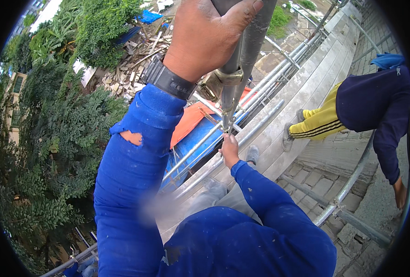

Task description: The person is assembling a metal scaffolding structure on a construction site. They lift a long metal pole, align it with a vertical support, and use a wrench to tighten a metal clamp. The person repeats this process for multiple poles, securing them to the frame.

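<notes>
My left hand [200, 39], with a dark watch [169, 79] at the wrist, is wrapped round a grey upright scaffold pole [253, 41] at the top of the view. Below that hand a brass-coloured scaffold clamp [216, 85] is fixed on the pole. Farther down, my right hand [229, 148] is closed just under a second clamp [228, 125], where the upright meets the level tubes. What its fingers hold there is too small to make out. Both my sleeves are blue, and the left one has a tear on the forearm.
Grey planks [302, 108] form a walkway under my feet. At right a person in yellow trousers [322, 113] stands bent over by a block wall [343, 194]. Steel tubes [348, 184] cross there. Far below lie blue and orange sheets [191, 121], rubble [129, 74] and trees [62, 152].
</notes>
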The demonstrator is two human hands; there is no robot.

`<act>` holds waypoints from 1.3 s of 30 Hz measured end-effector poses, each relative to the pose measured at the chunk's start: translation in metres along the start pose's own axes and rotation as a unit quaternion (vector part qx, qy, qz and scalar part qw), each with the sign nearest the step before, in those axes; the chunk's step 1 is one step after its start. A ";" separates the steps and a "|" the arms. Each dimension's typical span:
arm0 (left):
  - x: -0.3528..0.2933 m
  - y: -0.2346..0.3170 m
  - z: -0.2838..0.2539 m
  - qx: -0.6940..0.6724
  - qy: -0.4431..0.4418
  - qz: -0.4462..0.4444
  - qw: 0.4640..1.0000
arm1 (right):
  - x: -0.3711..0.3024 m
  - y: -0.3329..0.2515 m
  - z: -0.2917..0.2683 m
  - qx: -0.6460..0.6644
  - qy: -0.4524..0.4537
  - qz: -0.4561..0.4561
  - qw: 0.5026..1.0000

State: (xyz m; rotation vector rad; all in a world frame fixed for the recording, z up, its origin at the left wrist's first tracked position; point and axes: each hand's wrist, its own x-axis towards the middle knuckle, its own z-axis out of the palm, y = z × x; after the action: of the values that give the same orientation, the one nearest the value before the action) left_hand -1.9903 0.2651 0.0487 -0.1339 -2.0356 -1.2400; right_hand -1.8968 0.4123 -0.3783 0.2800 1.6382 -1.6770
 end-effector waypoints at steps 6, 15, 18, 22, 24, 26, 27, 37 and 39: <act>-0.008 0.009 0.000 0.071 0.003 0.026 0.997 | 0.010 0.017 0.036 0.110 -0.009 0.026 0.994; 0.004 -0.018 0.001 -0.060 0.038 0.101 0.992 | -0.001 -0.028 0.067 0.128 -0.057 0.097 0.985; -0.004 0.006 -0.002 0.031 0.024 0.092 0.995 | 0.005 -0.036 0.067 0.166 -0.082 0.142 0.972; -0.002 -0.007 -0.003 -0.017 0.019 0.085 0.996 | -0.009 -0.044 0.081 0.167 -0.029 0.130 0.977; 0.008 -0.030 0.004 -0.055 0.021 0.105 0.993 | 0.018 0.008 0.084 0.094 0.029 -0.002 0.995; 0.001 -0.010 0.005 0.024 0.016 0.093 0.995 | 0.026 0.030 0.078 -0.084 0.100 -0.139 0.982; -0.004 -0.001 0.003 0.070 0.014 0.089 0.993 | 0.024 0.030 0.076 -0.093 0.094 -0.155 0.979; -0.007 -0.021 -0.010 0.012 -0.036 -0.002 0.999 | 0.107 0.062 0.002 -0.130 -0.124 -0.139 0.974; -0.010 -0.028 -0.016 -0.003 -0.048 -0.012 0.999 | 0.118 0.042 -0.015 -0.204 -0.167 -0.140 0.954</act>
State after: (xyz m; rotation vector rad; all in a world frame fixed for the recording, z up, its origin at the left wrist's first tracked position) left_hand -1.9864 0.2402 0.0260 -0.1760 -2.1202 -1.2772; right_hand -1.9557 0.3892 -0.4874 -0.4369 1.7658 -1.4358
